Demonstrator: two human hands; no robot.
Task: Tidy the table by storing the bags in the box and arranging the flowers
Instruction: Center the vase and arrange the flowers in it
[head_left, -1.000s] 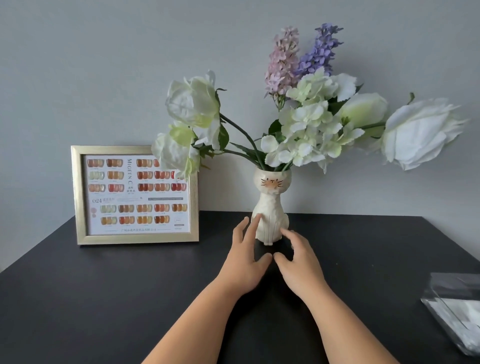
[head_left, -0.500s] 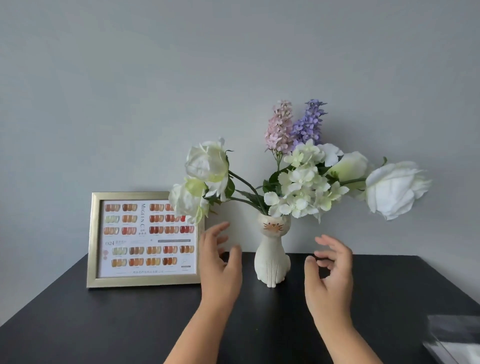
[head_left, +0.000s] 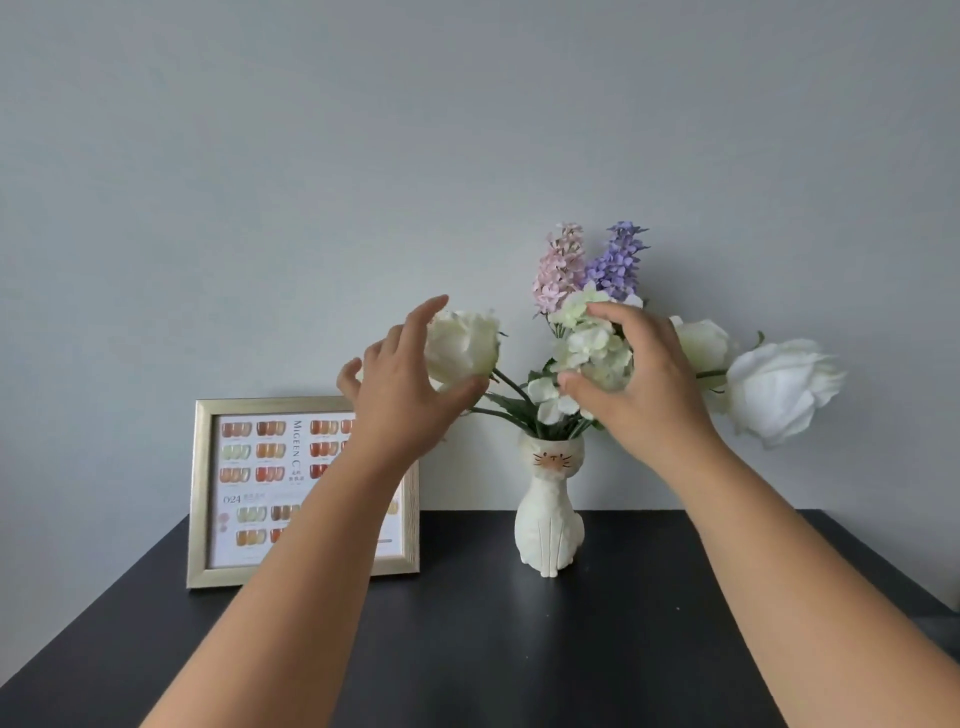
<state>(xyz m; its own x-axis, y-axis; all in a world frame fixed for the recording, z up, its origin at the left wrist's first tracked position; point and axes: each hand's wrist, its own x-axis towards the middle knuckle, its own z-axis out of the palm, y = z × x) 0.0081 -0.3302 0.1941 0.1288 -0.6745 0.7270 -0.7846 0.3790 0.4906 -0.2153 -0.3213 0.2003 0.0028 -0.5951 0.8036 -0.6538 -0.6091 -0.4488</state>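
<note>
A white cat-shaped vase (head_left: 549, 525) stands at the back of the black table (head_left: 467, 649) and holds artificial flowers. My left hand (head_left: 400, 400) cups the left white rose (head_left: 460, 345), index finger above it and thumb under its base. My right hand (head_left: 649, 395) curls around the pale green hydrangea cluster (head_left: 592, 343) in the middle. A pink spike (head_left: 558, 267) and a purple spike (head_left: 618, 260) rise behind. A large white rose (head_left: 779, 389) leans far out to the right, with another cream bloom (head_left: 701, 343) partly hidden by my right hand. No bags or box are in view.
A gold picture frame (head_left: 249, 493) with a nail-colour chart leans against the grey wall left of the vase, partly covered by my left forearm. The table's right edge (head_left: 924, 613) slants down at the far right.
Both hands rose from beside the vase's base to the blooms. The left now cups the left rose, the right wraps the hydrangea. The view tilted upward and the clear bag at right left the frame.
</note>
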